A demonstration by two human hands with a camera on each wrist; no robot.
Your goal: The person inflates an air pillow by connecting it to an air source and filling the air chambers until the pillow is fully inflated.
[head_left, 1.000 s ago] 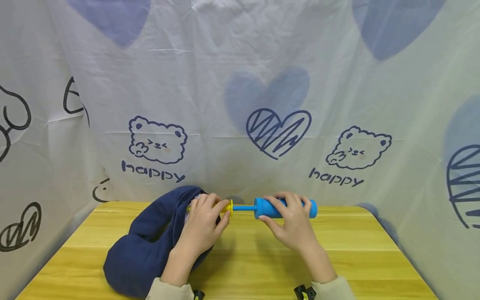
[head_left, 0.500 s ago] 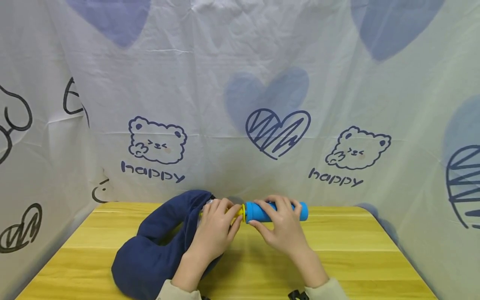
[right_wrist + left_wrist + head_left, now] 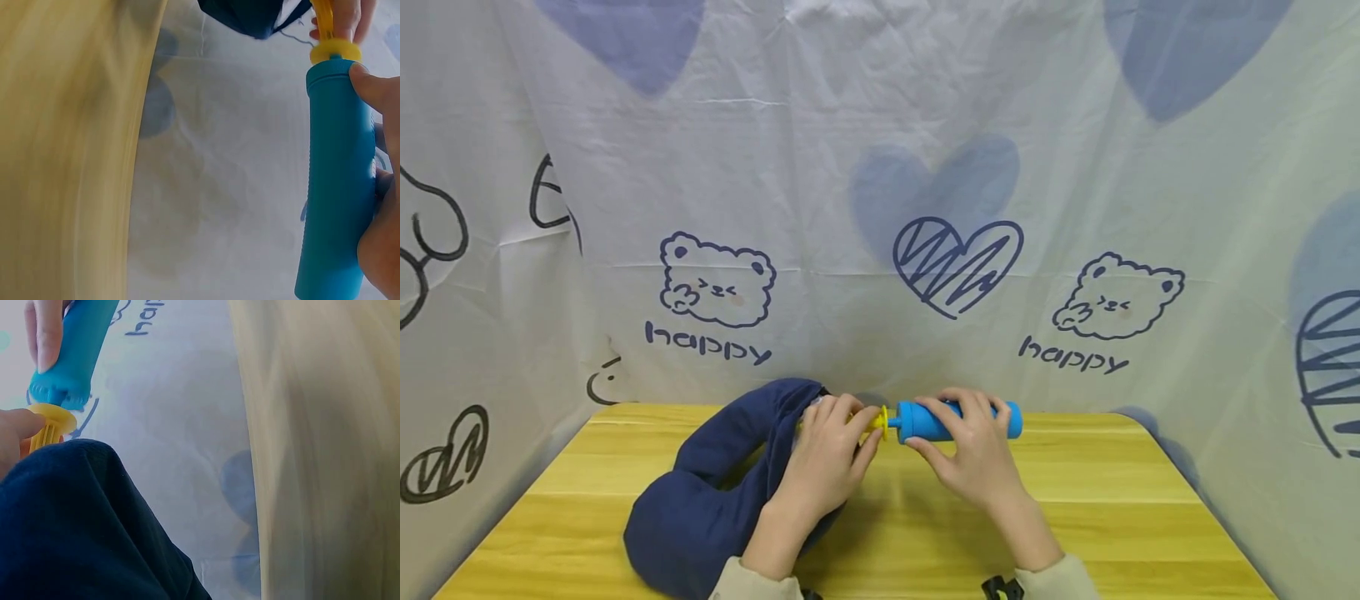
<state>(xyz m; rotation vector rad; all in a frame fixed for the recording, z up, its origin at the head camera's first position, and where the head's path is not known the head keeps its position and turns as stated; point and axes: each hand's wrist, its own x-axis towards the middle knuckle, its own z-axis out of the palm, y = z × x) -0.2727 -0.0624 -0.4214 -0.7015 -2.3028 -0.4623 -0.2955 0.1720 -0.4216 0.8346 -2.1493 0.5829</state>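
A navy U-shaped neck pillow (image 3: 681,529) lies on the left of the table, its upper right end at my left hand (image 3: 823,454). That hand pinches the ribbed yellow end (image 3: 53,419) of a hand air pump, just below its round flange. My right hand (image 3: 981,458) grips the pump's blue barrel (image 3: 337,175), thumb near the collar. A short length of blue rod (image 3: 893,423) shows between barrel and flange. The pump is held roughly level, in line with the pillow's end. Where the yellow end meets the pillow is hidden behind my left fingers.
The wooden table (image 3: 1112,517) spreads out under both hands. Behind it hangs a pale cloth (image 3: 880,350) printed with bears and hearts, and more cloth closes in both sides.
First my right hand moves left, driving the barrel up against the yellow flange; then it draws slightly back right, baring a little rod. My left hand and the pillow have shifted right.
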